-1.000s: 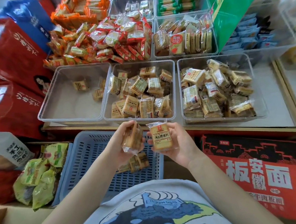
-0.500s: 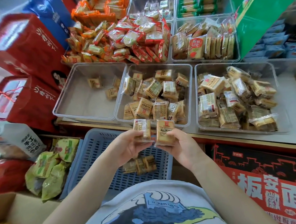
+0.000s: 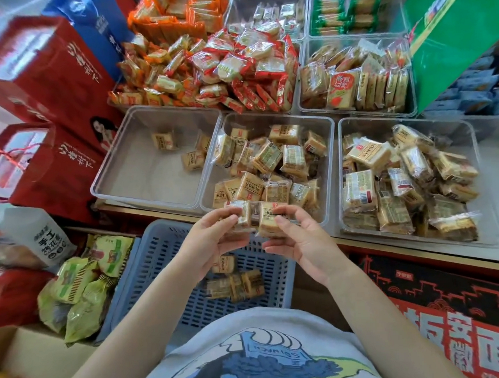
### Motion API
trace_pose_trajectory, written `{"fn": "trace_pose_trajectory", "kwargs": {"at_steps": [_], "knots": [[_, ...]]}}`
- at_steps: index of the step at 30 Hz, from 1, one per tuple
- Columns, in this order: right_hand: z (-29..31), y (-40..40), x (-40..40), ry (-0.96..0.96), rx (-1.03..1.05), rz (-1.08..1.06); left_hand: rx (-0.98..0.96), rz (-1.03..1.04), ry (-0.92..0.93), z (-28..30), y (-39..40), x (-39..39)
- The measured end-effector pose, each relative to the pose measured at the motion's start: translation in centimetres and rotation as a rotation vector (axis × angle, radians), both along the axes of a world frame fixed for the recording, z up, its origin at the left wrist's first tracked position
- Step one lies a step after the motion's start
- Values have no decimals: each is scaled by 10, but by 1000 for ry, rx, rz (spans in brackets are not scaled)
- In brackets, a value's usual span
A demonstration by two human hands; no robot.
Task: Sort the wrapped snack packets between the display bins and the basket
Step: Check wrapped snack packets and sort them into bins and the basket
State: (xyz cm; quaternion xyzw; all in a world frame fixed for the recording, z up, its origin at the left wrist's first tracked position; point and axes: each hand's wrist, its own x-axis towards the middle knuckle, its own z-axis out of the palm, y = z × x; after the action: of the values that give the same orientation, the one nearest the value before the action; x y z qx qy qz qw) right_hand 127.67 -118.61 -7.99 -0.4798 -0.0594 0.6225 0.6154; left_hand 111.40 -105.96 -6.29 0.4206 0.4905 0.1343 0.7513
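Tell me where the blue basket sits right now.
In the head view, the blue basket sits low and centre-left, below the clear bins' shelf edge, under both hands, with green snack bags on its left.

left hand: we see the left hand [image 3: 213, 240] pinching a wrapped packet [image 3: 242, 214] at its fingertips
right hand: right hand [image 3: 301, 241] holds a second packet [image 3: 269, 218], touching the first
position: both packets held above the blue basket [image 3: 160, 276], at the near edge of the middle bin [image 3: 327, 166]
basket: we count a few tan packets [image 3: 236, 281] on its floor
left bin [image 3: 118, 167]: three packets near its far right side
right bin [image 3: 475, 175]: heaped with similar packets
behind: more bins with orange and red wrapped snacks [image 3: 220, 65]
left side: red gift bags [image 3: 40, 84], green pouches [image 3: 82, 286]
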Motion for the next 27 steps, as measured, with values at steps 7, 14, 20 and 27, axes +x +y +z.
{"fn": "trace_pose_trajectory", "kwargs": {"at_steps": [7,14,20,27], "knots": [[-3,16,12,-77,23,-2,60,-15,-18,-2,15,14],[-11,45,37,-274,-40,-32,135,-13,-1,-10,44,42],[-12,84,72,-488,-16,-125,307,-18,-55,-4,75,90],[-25,127,113,-664,-77,13,455,-191,104,-18,117,134]]}}
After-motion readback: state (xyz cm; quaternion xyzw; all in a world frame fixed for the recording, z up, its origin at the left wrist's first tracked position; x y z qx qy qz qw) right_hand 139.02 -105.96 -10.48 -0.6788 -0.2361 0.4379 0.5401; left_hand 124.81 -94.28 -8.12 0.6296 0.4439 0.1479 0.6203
